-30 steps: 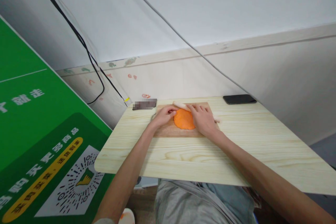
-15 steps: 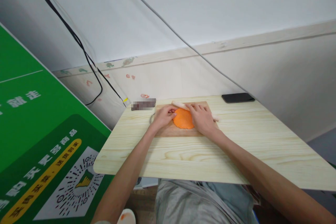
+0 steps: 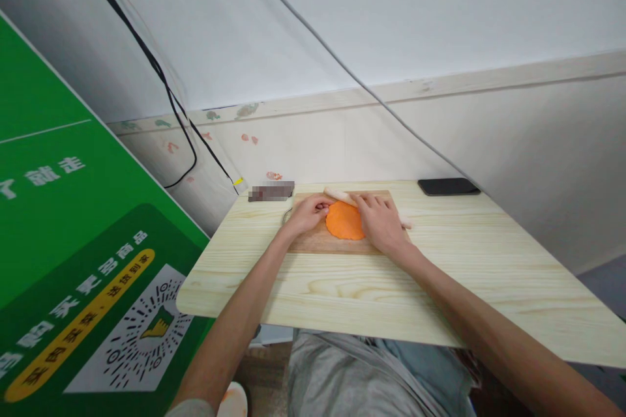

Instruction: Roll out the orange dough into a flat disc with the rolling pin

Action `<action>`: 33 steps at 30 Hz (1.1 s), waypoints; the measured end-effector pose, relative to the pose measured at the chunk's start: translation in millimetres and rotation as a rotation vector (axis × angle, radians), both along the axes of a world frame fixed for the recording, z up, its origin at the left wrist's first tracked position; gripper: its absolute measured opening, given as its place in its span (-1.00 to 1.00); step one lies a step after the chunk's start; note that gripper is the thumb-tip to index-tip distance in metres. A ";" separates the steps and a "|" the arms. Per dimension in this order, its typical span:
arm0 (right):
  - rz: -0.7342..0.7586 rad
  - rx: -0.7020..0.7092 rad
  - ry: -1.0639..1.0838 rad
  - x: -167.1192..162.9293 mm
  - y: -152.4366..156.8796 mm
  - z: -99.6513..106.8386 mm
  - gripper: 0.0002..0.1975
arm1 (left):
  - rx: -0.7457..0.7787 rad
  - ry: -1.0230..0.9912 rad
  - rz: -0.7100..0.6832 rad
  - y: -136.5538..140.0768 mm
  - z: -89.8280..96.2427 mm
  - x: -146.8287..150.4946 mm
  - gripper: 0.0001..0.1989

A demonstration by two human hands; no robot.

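Note:
A flat, roughly round sheet of orange dough [image 3: 344, 221] lies on a wooden cutting board [image 3: 332, 246]. At its left edge, my left hand [image 3: 309, 214] has curled fingers and thumb closed on the rim of the dough. My right hand [image 3: 384, 220] rests over a pale wooden rolling pin [image 3: 337, 194], which lies slantwise across the board's far side and the dough's far right edge. The pin's left end and its right tip show on either side of that hand; its middle is hidden beneath the palm and fingers.
A black phone [image 3: 448, 187] lies at the table's back right, and a blurred-out dark object [image 3: 271, 191] at the back left. The pale wood table [image 3: 313, 287] meets the wall. Black cables [image 3: 147, 52] hang at left beside a green printed panel [image 3: 59, 228].
The camera view has shifted slightly, so everything sits a little to the right. Both hands, the dough and the rolling pin keep nearly the same places on the board.

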State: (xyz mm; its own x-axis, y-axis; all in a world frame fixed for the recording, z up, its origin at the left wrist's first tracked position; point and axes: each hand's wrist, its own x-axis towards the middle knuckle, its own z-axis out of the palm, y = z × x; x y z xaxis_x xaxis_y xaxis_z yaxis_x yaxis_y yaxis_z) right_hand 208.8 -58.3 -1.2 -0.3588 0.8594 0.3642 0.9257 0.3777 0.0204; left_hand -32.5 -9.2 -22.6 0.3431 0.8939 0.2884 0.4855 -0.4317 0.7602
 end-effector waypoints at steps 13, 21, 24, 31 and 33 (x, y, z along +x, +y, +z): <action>-0.006 -0.030 0.008 -0.9 0.5 0.1 -0.42 | 0.040 0.019 0.051 3.0 -6.0 0.1 -0.81; -0.013 -0.030 0.001 -1.6 0.6 0.0 -0.45 | 0.005 -0.020 -0.018 1.3 -6.4 -6.6 -0.71; -0.017 -0.024 0.011 -1.6 0.8 -0.8 -0.45 | -0.022 -0.036 -0.008 2.5 -7.9 -3.1 -0.72; -0.015 -0.023 0.003 -0.6 1.6 -1.7 -0.45 | -0.031 -0.045 0.006 0.9 -6.9 1.8 -0.72; -0.015 -0.020 0.001 -0.4 1.6 -1.7 -0.45 | -0.022 -0.051 -0.004 0.7 -6.7 0.9 -0.73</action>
State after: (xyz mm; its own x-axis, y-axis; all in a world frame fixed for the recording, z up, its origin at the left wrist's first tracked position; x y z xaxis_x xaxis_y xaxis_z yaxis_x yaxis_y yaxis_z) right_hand 208.4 -56.7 -2.9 -0.3453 0.8719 0.3471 0.9313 0.3640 0.0120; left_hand -31.6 -8.5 -29.3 0.3320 0.8988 0.2862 0.4439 -0.4166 0.7933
